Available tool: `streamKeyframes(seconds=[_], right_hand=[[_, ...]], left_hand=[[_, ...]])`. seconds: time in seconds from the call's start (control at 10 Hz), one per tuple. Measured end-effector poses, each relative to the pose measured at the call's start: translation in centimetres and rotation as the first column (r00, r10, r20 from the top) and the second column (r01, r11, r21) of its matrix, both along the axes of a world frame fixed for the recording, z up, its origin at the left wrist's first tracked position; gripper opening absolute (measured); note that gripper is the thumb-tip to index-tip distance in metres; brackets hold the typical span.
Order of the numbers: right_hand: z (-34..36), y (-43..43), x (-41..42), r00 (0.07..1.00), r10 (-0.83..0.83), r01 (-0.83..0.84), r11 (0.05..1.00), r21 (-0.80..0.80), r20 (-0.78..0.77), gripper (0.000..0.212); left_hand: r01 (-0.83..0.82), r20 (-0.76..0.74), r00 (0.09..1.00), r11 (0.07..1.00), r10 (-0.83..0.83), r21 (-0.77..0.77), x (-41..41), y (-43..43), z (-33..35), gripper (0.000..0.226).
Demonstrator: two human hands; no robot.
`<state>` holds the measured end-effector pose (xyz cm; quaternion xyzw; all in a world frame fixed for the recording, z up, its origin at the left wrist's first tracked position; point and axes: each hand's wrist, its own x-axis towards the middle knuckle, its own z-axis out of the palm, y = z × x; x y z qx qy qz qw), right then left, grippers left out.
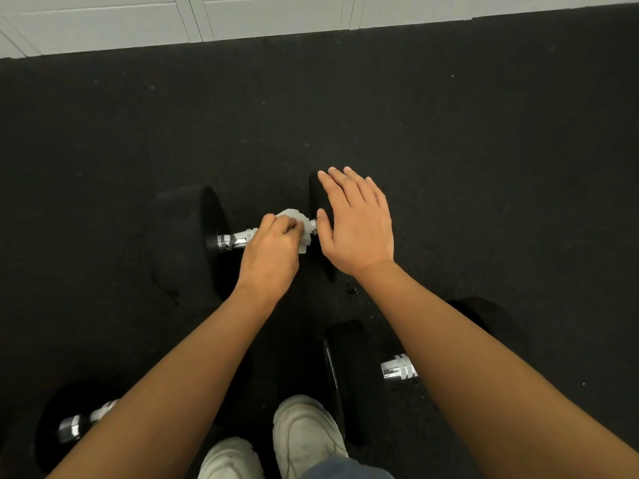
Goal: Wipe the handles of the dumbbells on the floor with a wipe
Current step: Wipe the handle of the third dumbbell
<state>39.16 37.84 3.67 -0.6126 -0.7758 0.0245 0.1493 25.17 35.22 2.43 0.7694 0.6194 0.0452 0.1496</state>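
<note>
A black dumbbell point(186, 236) with a chrome handle point(235, 239) lies across the dark floor in the middle. My left hand point(273, 250) grips a white wipe point(297, 224) wrapped round the right part of that handle. My right hand point(356, 223) rests flat, fingers straight, on the dumbbell's right head point(320, 198). A second dumbbell point(349, 371) lies at the lower right, its chrome handle point(399, 367) partly hidden by my right forearm. A third dumbbell point(74, 425) lies at the lower left, half hidden under my left forearm.
Black rubber floor point(415, 133) stretches ahead to a white panelled wall point(138, 25) at the top. My two white shoes point(304, 430) stand at the bottom centre between the two nearer dumbbells.
</note>
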Motion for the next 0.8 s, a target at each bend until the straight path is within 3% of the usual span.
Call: streamKeyframes(seconds=[0.2,0.4,0.6,0.8], right_hand=[[0.1,0.0,0.0,1.0,0.006,-0.006,1.0,-0.004,-0.01,0.05],[0.1,0.0,0.0,1.0,0.004,-0.004,1.0,0.002,-0.004,0.051],[0.1,0.0,0.0,1.0,0.007,-0.007,1.0,-0.003,-0.002,0.05],[0.1,0.0,0.1,1.0,0.011,-0.011,1.0,-0.021,0.011,0.052]], left_hand=[[0.08,0.026,0.996,0.997,-0.08,0.016,0.2,0.9,-0.3,0.04],[-0.095,0.11,0.99,0.994,0.089,0.053,-0.4,1.0,-0.2,0.032],[0.01,0.097,0.995,1.0,-0.01,0.001,0.9,1.2,-0.4,0.033],[-0.021,0.096,0.995,0.999,0.016,0.041,-0.6,0.7,-0.3,0.034]])
